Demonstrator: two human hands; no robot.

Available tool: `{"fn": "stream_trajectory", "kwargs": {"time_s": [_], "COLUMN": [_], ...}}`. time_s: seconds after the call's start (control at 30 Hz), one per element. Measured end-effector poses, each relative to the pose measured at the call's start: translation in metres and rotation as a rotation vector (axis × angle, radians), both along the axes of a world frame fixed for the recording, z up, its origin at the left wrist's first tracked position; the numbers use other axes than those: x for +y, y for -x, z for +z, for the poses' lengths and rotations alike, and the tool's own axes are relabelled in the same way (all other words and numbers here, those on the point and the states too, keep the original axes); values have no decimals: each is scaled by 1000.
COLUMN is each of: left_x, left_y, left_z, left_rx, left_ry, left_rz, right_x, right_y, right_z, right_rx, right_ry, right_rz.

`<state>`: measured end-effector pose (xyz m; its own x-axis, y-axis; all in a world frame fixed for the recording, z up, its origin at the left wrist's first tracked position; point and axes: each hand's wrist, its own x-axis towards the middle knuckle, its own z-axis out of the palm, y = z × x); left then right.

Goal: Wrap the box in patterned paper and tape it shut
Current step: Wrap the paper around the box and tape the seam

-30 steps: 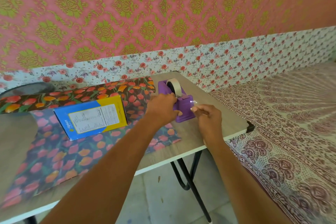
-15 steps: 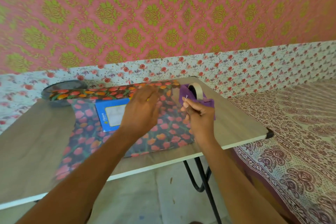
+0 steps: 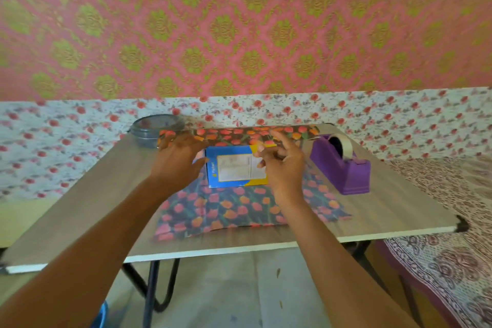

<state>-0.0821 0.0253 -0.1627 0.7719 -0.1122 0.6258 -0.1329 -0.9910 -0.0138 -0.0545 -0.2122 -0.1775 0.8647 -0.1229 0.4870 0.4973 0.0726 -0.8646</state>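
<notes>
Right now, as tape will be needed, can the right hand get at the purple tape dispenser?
Probably yes: the tape dispenser stands just right of the right hand, on the same table, with nothing upright between them.

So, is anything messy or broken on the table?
No, nothing stands out. The blue and yellow cardboard box lies flat on the dark tulip-patterned wrapping paper, and the purple plastic tape dispenser stands upright beside it.

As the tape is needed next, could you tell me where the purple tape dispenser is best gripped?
Take the tape dispenser by its tall rear half, from above, fingers on the two flat long sides: they stand upright and parallel, while the cutter sits at the low near end.
</notes>
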Motion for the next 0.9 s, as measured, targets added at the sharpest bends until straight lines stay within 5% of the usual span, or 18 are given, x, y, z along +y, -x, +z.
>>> {"fn": "stream_trajectory", "kwargs": {"time_s": [0.2, 0.5, 0.9], "left_x": [13, 10, 1], "left_y": [-2, -23, -27], "left_z": [-7, -3, -10], "left_rx": [-158, -71, -234], "left_ry": [-13, 26, 148], "left_rz": [-55, -92, -120], "right_x": [43, 71, 94], "right_y": [1, -17, -34], "right_z": [8, 16, -1], "right_rx": [31, 104, 221], "right_ry": [45, -49, -128], "right_rz": [43, 32, -39]}}
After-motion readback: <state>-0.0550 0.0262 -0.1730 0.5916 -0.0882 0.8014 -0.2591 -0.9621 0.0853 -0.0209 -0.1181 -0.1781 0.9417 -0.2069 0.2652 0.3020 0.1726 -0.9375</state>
